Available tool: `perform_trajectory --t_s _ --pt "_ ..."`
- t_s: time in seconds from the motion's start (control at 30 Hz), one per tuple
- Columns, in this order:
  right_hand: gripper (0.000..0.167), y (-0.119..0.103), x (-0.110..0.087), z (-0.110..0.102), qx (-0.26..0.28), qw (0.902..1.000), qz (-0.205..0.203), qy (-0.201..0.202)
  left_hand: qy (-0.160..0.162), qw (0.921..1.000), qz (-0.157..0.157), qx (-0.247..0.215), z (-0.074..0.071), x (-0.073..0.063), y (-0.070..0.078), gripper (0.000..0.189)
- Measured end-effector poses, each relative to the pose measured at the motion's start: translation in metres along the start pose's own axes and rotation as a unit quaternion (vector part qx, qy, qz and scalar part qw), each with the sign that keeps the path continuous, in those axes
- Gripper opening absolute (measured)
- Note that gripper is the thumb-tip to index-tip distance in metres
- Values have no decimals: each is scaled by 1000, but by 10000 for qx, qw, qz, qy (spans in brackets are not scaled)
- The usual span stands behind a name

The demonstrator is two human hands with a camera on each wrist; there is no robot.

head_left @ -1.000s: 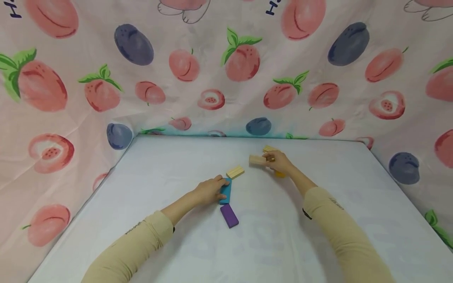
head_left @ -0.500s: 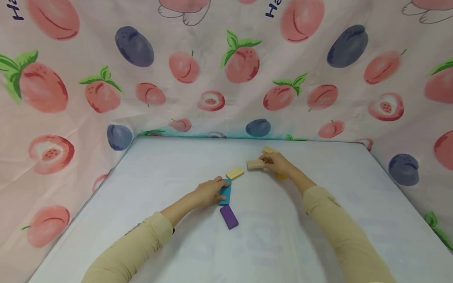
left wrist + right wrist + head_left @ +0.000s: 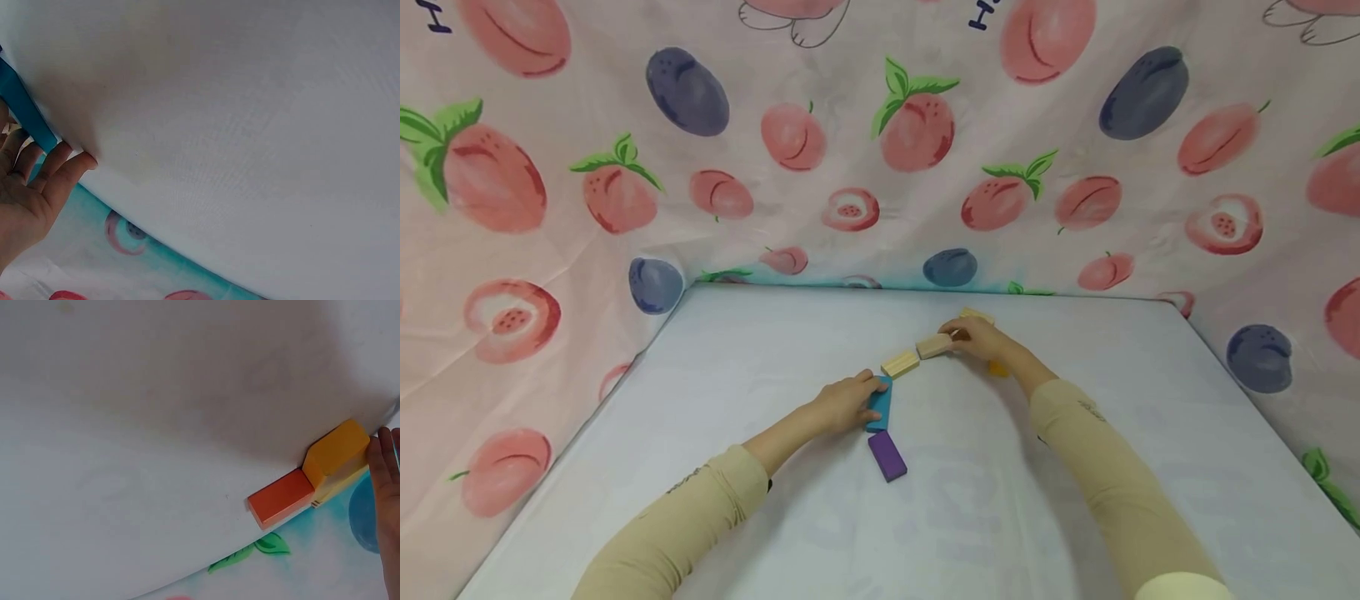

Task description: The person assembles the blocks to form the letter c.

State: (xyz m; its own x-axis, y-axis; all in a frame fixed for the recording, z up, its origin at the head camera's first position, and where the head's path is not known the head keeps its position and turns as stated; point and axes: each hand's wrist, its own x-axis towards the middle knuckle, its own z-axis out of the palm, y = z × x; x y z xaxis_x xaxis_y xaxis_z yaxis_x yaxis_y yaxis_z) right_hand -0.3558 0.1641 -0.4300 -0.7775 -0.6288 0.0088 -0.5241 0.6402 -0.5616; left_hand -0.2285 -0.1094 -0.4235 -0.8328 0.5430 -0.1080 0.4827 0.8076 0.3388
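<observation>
My left hand (image 3: 845,404) holds a blue wooden block (image 3: 881,407), with fingers near its far end and thumb near its near end. The left wrist view shows the same hand below the blue block at the left edge. My right hand (image 3: 977,340) pinches the right end of a plain wooden block (image 3: 933,346), close to the table. Just left of that block lies another plain wooden block (image 3: 900,363), its near corner at the blue one's far end. A purple block (image 3: 887,456) lies at the blue block's near end, angled to the right.
Behind my right hand lies a plain wooden block (image 3: 976,316); a yellow-orange block (image 3: 998,368) shows partly beneath the wrist. In the right wrist view a red-orange block (image 3: 281,499) adjoins the yellow one. A fruit-print cloth (image 3: 850,167) hangs behind the white table (image 3: 760,333).
My right hand has moved the plain wooden block left and turned it, bringing its left end beside the other plain block. The left hand has stayed on the blue block.
</observation>
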Motion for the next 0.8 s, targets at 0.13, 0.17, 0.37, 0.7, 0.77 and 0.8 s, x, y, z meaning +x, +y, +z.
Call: perform_trajectory --t_s 0.13,0.17,0.37,0.7,0.77,0.8 --pt "33 -1 4 -2 -356 9993 -28 -64 -3 10000 8 22 0 1 0 46" --pt "32 -2 5 -3 -499 9987 -107 -79 -4 10000 12 23 0 1 -1 46" --pt "29 -7 9 -2 -926 9943 -473 -230 -20 10000 14 75 2 1 -2 47" --pt "36 40 31 7 -629 9934 -843 -462 -1 10000 -25 28 2 0 -1 46" --pt "35 33 28 5 -629 9942 -751 -452 8 10000 -16 27 1 1 -1 46" --pt "35 18 22 2 -738 9946 -518 -510 6 10000 -12 33 0 1 0 45"
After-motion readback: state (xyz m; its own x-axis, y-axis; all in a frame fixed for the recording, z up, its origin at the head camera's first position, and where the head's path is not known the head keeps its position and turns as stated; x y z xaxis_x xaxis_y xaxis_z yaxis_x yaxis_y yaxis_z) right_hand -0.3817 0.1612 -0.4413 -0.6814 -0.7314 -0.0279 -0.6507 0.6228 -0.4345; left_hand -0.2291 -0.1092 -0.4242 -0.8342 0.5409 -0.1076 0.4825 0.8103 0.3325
